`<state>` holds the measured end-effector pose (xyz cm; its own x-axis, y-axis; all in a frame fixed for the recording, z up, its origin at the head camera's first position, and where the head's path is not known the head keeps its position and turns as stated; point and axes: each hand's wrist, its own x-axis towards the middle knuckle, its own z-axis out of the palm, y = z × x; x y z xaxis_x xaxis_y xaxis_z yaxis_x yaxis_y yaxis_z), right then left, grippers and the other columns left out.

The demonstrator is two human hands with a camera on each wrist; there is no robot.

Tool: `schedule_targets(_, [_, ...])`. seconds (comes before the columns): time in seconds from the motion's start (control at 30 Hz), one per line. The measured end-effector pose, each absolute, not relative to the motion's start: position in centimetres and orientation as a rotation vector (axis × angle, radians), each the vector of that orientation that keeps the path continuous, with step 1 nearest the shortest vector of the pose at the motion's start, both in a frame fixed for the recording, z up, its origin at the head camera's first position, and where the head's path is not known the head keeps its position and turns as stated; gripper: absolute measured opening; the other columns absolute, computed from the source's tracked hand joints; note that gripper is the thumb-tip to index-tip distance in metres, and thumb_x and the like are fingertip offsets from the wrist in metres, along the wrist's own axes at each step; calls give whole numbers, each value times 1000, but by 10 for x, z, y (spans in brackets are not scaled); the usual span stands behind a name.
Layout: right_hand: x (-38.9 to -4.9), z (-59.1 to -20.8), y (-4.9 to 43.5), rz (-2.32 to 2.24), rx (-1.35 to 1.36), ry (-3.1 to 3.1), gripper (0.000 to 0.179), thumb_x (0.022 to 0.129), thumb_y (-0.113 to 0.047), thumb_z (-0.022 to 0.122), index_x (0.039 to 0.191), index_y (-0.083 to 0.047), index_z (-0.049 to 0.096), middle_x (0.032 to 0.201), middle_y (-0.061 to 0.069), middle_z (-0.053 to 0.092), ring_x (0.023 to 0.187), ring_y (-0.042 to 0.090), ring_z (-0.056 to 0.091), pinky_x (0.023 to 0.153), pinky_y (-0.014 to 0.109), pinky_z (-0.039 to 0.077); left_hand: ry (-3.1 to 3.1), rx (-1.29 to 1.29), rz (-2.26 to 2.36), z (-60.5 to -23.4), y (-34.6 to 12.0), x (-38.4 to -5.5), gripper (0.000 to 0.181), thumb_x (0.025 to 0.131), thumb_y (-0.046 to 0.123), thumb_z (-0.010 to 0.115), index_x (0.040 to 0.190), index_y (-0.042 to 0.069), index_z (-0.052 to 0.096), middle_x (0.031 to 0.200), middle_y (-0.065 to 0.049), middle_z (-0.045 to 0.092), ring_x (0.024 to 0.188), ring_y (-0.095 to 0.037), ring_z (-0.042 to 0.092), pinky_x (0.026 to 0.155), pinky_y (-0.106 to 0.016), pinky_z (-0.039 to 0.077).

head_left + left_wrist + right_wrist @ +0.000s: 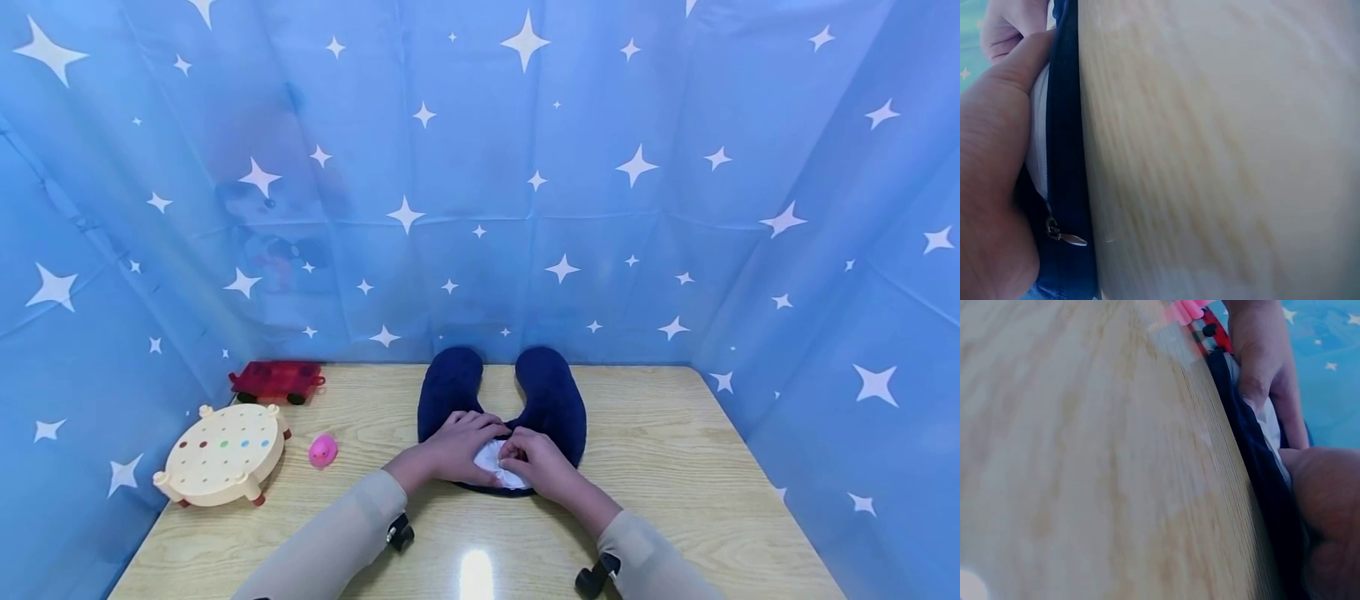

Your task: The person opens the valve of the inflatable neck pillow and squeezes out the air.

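A dark blue U-shaped neck pillow (558, 392) lies on the table with its curved end toward me. Its zipped opening is parted, and white inner fabric (489, 457) shows between the edges. My left hand (461, 446) rests across the left of this opening, thumb and fingers spread apart, thumb at the white fabric. With curled fingers, my right hand (536, 458) pinches the white fabric; its fingertips are partly hidden. A metal zip pull (1072, 239) hangs at one end of the opening in the left wrist view.
On the left stands a cream pegboard-like toy (221, 458) on short legs. A red toy cart (277, 381) is behind it, and a small pink toy (323, 451) lies to its right. Blue star-patterned curtains (480, 167) border the wooden table (660, 442) at the back and sides.
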<state>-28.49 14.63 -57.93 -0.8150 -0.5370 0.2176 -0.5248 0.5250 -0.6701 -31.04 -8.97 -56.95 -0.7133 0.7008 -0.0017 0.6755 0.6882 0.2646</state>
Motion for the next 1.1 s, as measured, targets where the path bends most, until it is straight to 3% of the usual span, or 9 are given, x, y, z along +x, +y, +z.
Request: schedule_targets(1.1, [-289,-578,150,-1137,-949,2670,9,103,-9,79,99,-16,78,91,-11,61,80,4,58,73,25,51,2762,1159,446,-572,-91,-311,88,96,74,72,167,29,47,170,5,44,153,-19,41,126,-50,29])
